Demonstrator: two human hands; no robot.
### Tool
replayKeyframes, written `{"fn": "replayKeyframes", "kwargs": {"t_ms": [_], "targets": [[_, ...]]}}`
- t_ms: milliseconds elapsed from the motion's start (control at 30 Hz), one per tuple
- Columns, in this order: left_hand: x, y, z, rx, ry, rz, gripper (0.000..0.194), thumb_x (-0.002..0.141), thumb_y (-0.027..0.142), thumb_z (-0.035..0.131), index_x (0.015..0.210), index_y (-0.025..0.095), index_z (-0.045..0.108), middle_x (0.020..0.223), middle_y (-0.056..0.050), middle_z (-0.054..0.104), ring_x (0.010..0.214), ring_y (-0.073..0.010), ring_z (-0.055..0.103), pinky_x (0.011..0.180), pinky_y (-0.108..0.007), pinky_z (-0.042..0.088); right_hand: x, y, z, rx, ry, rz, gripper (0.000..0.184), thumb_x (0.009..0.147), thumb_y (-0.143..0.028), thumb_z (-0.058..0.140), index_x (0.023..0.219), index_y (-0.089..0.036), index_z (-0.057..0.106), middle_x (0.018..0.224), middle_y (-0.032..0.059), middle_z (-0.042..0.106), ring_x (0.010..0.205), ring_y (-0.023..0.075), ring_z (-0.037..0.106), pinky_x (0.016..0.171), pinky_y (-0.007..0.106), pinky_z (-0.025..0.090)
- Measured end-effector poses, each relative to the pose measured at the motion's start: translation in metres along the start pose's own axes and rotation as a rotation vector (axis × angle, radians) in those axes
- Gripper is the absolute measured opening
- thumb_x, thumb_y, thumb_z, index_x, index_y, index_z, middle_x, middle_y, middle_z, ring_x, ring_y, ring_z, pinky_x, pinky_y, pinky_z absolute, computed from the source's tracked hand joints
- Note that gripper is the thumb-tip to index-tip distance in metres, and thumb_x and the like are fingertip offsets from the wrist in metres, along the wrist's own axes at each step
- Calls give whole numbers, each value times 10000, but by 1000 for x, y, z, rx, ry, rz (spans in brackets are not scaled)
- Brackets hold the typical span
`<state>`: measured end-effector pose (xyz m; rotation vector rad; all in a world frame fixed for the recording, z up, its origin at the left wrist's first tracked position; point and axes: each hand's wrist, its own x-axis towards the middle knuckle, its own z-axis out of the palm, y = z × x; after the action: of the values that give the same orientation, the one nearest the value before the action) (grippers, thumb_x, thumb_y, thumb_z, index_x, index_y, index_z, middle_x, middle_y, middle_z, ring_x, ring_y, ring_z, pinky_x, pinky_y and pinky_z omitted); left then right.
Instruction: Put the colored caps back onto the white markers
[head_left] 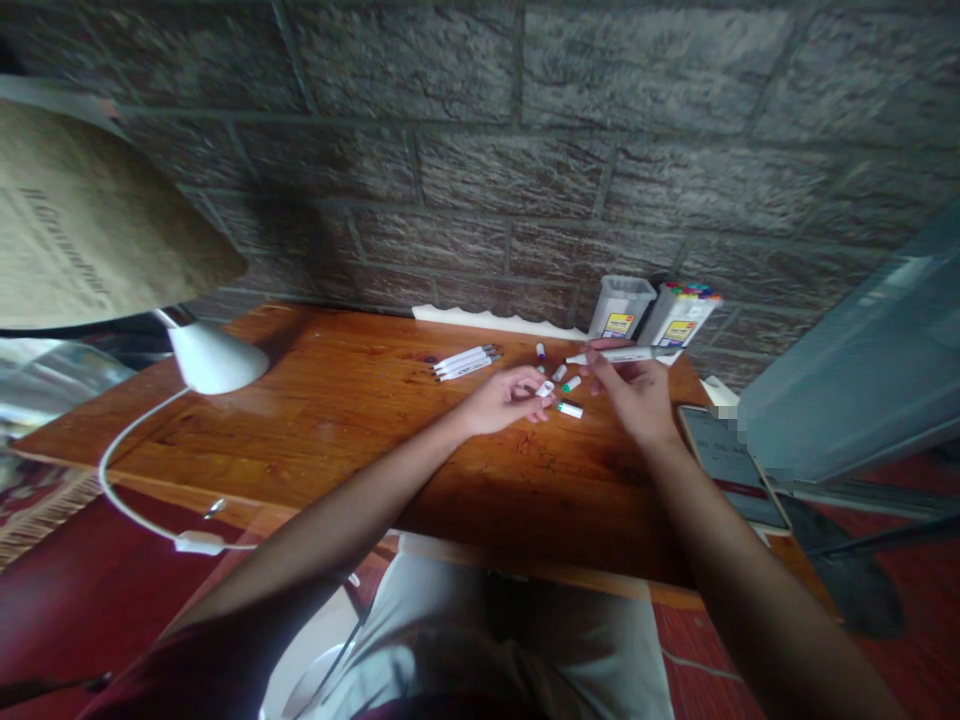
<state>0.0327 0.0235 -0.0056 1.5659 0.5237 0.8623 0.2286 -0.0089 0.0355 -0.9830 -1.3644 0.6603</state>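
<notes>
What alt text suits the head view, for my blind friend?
A person's right hand holds a white marker, the left hand a small cap, over a wooden desk. Loose caps and other markers lie nearby, with two containers behind.

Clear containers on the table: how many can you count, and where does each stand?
2. One container stands by the wall, beyond the right hand; the second container, with colourful tops showing, stands immediately right of it.

One near head-worn view from above the lap (420, 620), forward and down over the desk (337, 400) to the block wall (465, 170)
</notes>
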Motion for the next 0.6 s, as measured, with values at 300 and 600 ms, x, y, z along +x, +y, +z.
{"fn": "replayKeyframes", "kwargs": {"t_ms": [300,600], "targets": [[0,-4,-1,75,-20,44,382,773,415,739,968,101,644,859,-70,693,731,-127,676,690,-252,554,-3,5,0,-75,-62,-97,247,795,-422,702,879,-190,706,875,50,730,698,158,668,602,285,549],[0,-3,-2,115,-8,56,376,787,412,726,961,91,639,858,-81,695,761,-133,671,661,-224,525,-7,7,-1,-166,-128,-121,199,823,-382,669,877,-195,711,838,41,741,660,158,665,614,289,540]]}}
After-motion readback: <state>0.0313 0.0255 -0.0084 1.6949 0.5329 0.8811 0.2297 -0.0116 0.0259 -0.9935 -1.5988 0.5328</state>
